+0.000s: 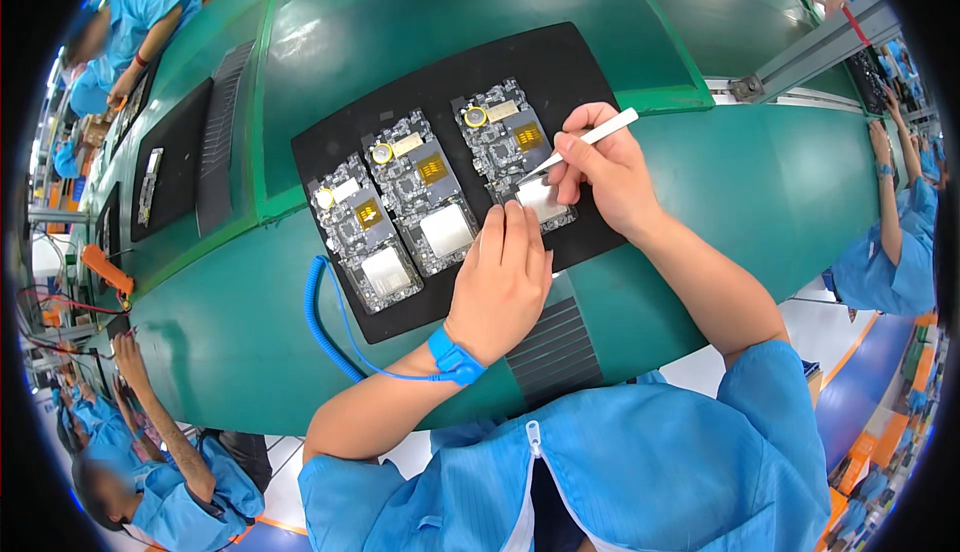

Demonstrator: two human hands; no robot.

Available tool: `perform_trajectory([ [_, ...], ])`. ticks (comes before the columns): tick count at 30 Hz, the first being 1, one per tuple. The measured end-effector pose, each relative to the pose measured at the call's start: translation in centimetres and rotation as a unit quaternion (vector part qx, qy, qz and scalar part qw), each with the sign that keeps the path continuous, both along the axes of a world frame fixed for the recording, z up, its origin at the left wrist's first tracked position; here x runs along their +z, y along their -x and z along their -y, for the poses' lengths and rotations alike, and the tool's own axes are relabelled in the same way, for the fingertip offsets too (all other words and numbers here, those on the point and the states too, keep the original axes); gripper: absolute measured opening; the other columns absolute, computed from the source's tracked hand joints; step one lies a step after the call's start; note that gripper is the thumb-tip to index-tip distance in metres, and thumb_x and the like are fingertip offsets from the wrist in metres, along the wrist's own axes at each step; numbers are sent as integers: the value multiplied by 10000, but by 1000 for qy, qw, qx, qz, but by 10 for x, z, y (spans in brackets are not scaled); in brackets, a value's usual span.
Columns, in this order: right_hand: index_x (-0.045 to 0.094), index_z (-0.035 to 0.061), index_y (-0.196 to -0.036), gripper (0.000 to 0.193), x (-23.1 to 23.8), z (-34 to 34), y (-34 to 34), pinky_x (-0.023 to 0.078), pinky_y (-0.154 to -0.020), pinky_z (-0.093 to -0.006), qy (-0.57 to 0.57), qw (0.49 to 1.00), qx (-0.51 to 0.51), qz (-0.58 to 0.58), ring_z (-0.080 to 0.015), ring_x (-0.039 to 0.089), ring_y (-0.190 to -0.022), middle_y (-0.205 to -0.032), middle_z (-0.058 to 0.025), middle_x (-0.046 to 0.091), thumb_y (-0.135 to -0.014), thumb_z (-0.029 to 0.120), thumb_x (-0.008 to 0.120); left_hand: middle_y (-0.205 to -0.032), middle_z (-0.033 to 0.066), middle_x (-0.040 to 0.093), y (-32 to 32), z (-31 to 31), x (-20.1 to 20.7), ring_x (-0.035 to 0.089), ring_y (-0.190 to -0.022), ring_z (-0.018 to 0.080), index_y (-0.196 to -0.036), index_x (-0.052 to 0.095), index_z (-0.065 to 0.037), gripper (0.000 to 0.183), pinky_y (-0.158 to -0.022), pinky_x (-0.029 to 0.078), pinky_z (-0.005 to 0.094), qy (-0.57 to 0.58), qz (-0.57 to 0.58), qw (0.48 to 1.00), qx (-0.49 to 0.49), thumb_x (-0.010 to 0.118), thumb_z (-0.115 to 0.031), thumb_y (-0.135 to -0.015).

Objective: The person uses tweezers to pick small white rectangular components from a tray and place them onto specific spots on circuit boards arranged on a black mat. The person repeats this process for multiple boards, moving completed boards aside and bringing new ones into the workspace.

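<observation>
Three dark circuit boards lie side by side on a black mat (590, 62): a left board (350, 242), a middle board (410, 197) and a right board (485, 157). Each carries a silvery metal plate, an amber square and a round, yellow-ringed part. White tweezers (607, 129) are pinched in my right hand (615, 172), their fine tips pointing down at the right board just above its metal plate. Stretched fingers of my left hand (505, 277) touch the lower left part of that board. What lies under those fingertips is hidden.
A blue wrist strap (455, 357) on my left wrist trails a coiled cord (320, 312) across the green table (680, 282). An orange-handled tool (107, 270) is at the left edge. Co-workers in blue sit on both sides. A metal beam (820, 47) crosses at the upper right.
</observation>
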State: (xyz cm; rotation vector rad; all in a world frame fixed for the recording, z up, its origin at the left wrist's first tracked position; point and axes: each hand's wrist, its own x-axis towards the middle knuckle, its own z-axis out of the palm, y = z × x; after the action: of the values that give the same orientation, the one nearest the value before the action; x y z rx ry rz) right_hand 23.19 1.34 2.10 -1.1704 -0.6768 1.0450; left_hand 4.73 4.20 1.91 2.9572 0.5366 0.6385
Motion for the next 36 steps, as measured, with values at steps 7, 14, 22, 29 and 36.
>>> perform_trajectory([
  [7, 436, 57, -1034, 186, -4, -2, -2, 427, -427, -211, 17, 1000, 6, 5, -101, 573, -473, -681, -82, 597, -922, 135, 562, -1145, 246, 535, -2, 0, -2, 525, -1058, 355, -1150, 544, 120, 485, -878, 483, 375, -1, -11, 1000, 2, 671, -144, -763],
  [14, 433, 61, -1031, 184, -3, -4, -2, 424, -424, -213, 24, 1000, 4, -4, -106, 571, -463, -672, -82, 594, -922, 133, 562, -1141, 243, 540, -2, -2, -2, 525, -1060, 350, -1144, 552, 120, 482, -885, 479, 371, -3, -11, 1000, -2, 667, -151, -763],
  [22, 434, 62, -1028, 181, -7, -3, -3, 427, -420, -211, 12, 1000, 4, 11, -102, 568, -462, -667, -80, 590, -921, 130, 563, -1173, 250, 518, -2, -3, -3, 513, -1071, 357, -1140, 546, 109, 482, -880, 481, 380, 18, 5, 1000, -4, 678, -132, -743],
  [29, 443, 55, -1007, 163, -5, -2, 1, 429, -424, -207, 10, 999, -12, 30, -83, 557, -469, -663, -58, 585, -915, 110, 567, -1205, 263, 477, -3, -16, 2, 504, -1042, 373, -1068, 561, 66, 440, -866, 482, 407, 86, 27, 995, -35, 707, -117, -695],
  [36, 444, 49, -990, 163, -12, 5, 7, 401, -441, -175, -74, 982, -115, 133, -40, 497, -478, -677, -27, 559, -914, 106, 576, -1217, 250, 475, -1, -23, 9, 499, -1039, 366, -1056, 561, 63, 440, -865, 476, 412, 127, 12, 990, -66, 714, -124, -688],
])
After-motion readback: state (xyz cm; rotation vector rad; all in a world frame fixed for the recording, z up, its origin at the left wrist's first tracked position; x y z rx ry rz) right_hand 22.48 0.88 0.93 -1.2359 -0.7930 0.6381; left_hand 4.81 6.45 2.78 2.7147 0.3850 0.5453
